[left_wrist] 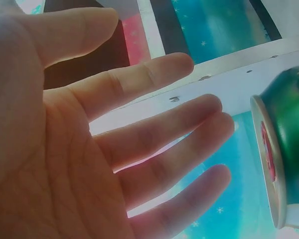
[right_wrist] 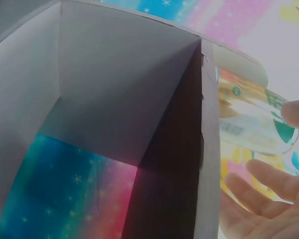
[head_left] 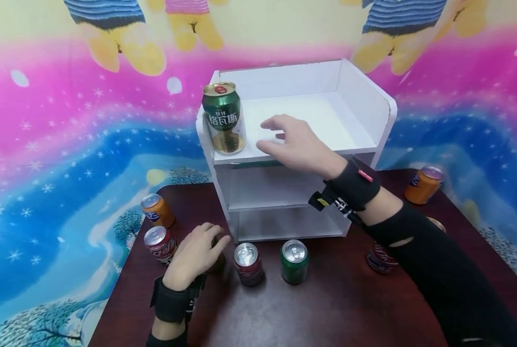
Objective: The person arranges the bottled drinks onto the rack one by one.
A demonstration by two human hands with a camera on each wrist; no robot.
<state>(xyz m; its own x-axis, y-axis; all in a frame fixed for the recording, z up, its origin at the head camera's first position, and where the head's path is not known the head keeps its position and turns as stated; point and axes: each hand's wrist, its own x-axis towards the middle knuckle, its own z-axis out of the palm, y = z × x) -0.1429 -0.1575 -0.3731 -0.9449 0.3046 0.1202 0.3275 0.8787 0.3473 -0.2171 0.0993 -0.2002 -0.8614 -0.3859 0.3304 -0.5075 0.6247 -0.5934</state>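
Wrist straps, two, black: one on the left wrist [head_left: 170,301], one on the right [head_left: 355,187], each bearing a small device. Left hand [head_left: 197,253]: one, bare, fingers extended and spread, thumb apart, above one dark item [head_left: 218,260] mostly covered by it, kind unclear. A green can end with red tab [left_wrist: 267,152] shows beyond the fingertips in the left wrist view; whether it belongs to that item cannot be told. Counter [head_left: 328,308]: one, dark reddish brown. Upon it, dark red cans, three: one front centre [head_left: 247,265], one at left [head_left: 159,246], one at right [head_left: 381,260], partly behind the sleeve [head_left: 441,260]. Green can with silver top [head_left: 294,262]: one, front centre. Gold-rimmed can [head_left: 436,223]: one, largely hidden by the sleeve. Orange cans, two: far left [head_left: 158,210] and far right [head_left: 424,185]. White shelf unit [head_left: 345,226]: one, three levels, standing behind the front cans. Right hand [head_left: 297,144]: one, bare, thumb and fingers apart, loosely bent, holding nothing, at the top level's front edge. Green-and-gold can [head_left: 222,118]: one, upright on the top level, front left corner, just beside the right hand's fingertips. Backdrop [head_left: 37,135]: printed cloth, pink and blue, with snowflakes.
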